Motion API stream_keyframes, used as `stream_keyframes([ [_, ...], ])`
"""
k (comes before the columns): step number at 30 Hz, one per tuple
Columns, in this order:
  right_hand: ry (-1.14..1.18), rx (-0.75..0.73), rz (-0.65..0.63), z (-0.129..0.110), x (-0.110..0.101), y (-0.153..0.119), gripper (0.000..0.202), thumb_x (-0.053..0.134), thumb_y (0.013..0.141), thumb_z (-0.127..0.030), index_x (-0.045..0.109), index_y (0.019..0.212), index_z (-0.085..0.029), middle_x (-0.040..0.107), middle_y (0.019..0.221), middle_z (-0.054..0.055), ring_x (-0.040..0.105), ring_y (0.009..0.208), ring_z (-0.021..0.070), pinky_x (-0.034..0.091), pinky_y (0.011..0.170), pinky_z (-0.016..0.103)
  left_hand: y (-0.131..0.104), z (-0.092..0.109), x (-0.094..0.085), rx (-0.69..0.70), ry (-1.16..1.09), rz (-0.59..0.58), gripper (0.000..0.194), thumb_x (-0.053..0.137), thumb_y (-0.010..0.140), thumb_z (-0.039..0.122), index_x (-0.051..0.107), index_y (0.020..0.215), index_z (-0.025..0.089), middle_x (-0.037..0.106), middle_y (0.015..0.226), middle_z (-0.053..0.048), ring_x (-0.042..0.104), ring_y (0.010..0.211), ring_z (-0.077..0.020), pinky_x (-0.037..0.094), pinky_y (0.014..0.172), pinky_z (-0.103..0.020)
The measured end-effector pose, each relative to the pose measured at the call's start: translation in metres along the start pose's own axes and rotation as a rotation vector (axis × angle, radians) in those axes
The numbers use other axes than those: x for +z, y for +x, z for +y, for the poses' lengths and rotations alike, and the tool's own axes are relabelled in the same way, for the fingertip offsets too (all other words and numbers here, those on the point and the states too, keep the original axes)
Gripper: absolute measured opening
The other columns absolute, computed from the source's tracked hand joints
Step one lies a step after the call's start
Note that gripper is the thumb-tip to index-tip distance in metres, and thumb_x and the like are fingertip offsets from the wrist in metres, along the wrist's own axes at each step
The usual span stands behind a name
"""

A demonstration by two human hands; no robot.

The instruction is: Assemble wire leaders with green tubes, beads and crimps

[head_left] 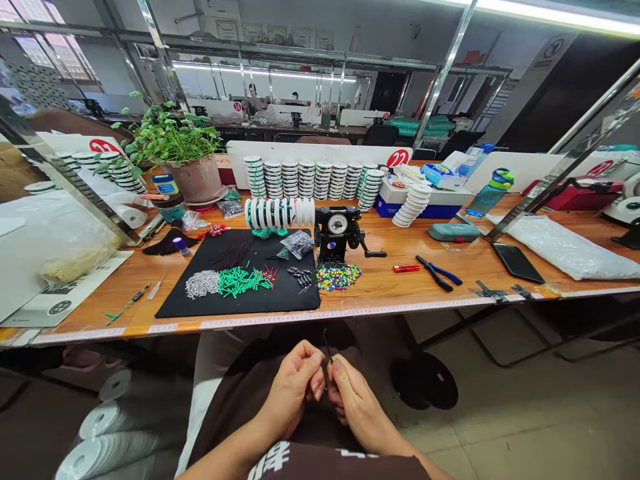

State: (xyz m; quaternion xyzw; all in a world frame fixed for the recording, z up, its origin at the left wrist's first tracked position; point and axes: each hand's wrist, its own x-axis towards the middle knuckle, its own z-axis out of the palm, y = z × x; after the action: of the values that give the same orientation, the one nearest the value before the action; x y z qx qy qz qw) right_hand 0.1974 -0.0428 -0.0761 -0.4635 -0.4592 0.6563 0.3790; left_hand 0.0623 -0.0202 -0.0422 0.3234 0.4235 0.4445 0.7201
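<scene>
Above my lap, in front of the table edge, both my hands are close together. My right hand [359,400] is closed, thumb against fingers, on a thin dark strand [327,345] whose tip sticks up. Beside it my left hand [294,381] has its fingers curled in a pinch; what they hold, if anything, is hidden. A tiny bit of green shows between the hands. Beyond them lies a black mat [175,303] with grey-white beads [202,285], green tubes [240,283], red pieces [270,276] and small dark pieces [300,276].
A black hand-cranked winder [337,230] carries a row of white spools [280,213]. Coloured beads [339,277] lie before it. Farther right are a red lighter-like item [406,269], blue-handled pliers [439,272] and a phone [517,262]. Stacked spools and a potted plant [195,177] stand behind.
</scene>
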Motion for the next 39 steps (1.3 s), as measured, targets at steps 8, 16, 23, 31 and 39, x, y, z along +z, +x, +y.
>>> stream_keyframes([
  [8, 0.018, 0.018, -0.008, 0.003, 0.0, 0.002, 0.059, 0.037, 0.09, -0.081, 0.04, 0.08, -0.024, 0.03, 0.057, -0.01, 0.02, 0.045, 0.007, 0.018, 0.04, 0.021, 0.002, -0.009, -0.004, 0.029, 0.094, -0.033, 0.051, 0.075, 0.076, 0.063, 0.049, 0.074, 0.02, 0.045, 0.046, 0.009, 0.035, 0.042, -0.0069, 0.028, 0.047, -0.02],
  [16, -0.351, -0.31, 0.263, 0.002, -0.005, 0.013, 0.052, 0.022, 0.105, -0.06, 0.039, 0.071, -0.023, 0.045, 0.06, -0.003, 0.04, 0.053, 0.012, 0.032, 0.052, 0.025, 0.006, -0.01, -0.001, 0.037, 0.133, -0.09, 0.051, 0.074, 0.077, 0.064, 0.047, 0.074, 0.02, 0.047, 0.046, 0.009, 0.038, 0.041, -0.0073, 0.029, 0.047, -0.021],
  [23, -1.026, -0.334, 0.83, -0.057, -0.121, 0.066, 0.042, 0.029, 0.106, -0.044, 0.057, 0.09, -0.016, 0.059, 0.072, 0.01, 0.055, 0.066, 0.0231, 0.035, 0.062, 0.032, 0.008, 0.002, -0.001, 0.043, 0.128, -0.075, 0.047, 0.075, 0.078, 0.061, 0.054, 0.083, 0.019, 0.059, 0.053, 0.004, 0.054, 0.049, -0.0111, 0.037, 0.05, -0.021],
  [31, -1.066, -0.579, 0.611, -0.08, -0.12, 0.069, 0.026, 0.051, 0.098, -0.031, 0.066, 0.113, -0.016, 0.061, 0.127, 0.021, 0.051, 0.122, 0.0349, 0.036, 0.104, 0.05, 0.001, 0.023, 0.002, 0.256, 0.363, 0.034, 0.029, 0.077, 0.081, 0.046, 0.071, 0.081, 0.018, 0.074, 0.086, -0.011, 0.065, 0.08, -0.0225, 0.047, 0.067, -0.029],
  [39, 0.109, -0.23, -0.096, -0.015, -0.003, 0.029, 0.036, 0.062, 0.092, -0.055, 0.064, 0.087, -0.019, 0.057, 0.069, 0.0, 0.053, 0.065, 0.0164, 0.043, 0.068, 0.03, -0.013, 0.044, -0.006, 0.587, 0.635, 0.18, 0.008, 0.074, 0.085, 0.024, 0.078, 0.079, 0.023, 0.066, 0.092, -0.009, 0.056, 0.078, -0.021, 0.04, 0.068, -0.029],
])
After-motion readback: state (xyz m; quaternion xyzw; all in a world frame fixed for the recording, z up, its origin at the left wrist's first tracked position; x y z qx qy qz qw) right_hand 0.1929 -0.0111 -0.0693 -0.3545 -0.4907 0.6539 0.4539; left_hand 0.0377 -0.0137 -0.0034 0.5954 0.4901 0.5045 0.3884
